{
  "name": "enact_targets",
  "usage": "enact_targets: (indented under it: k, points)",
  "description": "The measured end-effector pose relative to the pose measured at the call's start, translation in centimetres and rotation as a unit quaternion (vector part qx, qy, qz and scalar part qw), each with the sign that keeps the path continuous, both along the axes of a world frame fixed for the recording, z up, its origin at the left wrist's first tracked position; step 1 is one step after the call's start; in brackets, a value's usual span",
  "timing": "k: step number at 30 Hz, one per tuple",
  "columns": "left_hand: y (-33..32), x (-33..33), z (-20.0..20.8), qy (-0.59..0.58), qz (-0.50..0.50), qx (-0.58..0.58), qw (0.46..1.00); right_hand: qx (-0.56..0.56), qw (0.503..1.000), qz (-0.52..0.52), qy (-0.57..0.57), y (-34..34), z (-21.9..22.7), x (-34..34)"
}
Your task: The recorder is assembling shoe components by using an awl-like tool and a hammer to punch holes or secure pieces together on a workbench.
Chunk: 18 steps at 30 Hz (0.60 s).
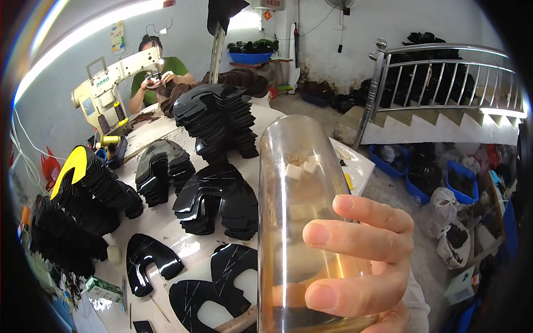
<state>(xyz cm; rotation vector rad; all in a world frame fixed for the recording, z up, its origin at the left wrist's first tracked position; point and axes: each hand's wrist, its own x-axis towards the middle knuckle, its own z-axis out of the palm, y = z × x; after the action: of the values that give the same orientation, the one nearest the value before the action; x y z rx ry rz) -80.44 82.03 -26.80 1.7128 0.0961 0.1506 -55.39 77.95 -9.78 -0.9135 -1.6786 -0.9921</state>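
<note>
Shoe workshop: stacked black leather cut pieces (219, 119), industrial sewing machine (114, 83).

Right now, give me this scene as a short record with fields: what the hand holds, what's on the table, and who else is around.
right hand: wrapped around a clear glass, raised close to the camera
left hand: not in view
glass contents: amber liquid low down, pale cubes near the top
table: white, with stacks of black cutouts, two flat cutouts at the near edge
co-worker: seated at a cream sewing machine at the far end
right side: stairs with a metal railing, blue bins below
</note>
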Motion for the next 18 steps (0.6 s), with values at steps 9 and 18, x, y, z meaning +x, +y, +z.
enact_targets:
  k: [9,18]
  points:
    - [-0.1,-0.8,-0.7,0.033,0.007,-0.012,0.999,0.008,1.000,0.008,0.025,0.0,-0.2,0.0]
    - [-0.1,-0.8,-0.7,0.038,0.019,-0.014,0.999,0.035,0.999,0.018,0.024,0.6,-0.3,0.2]
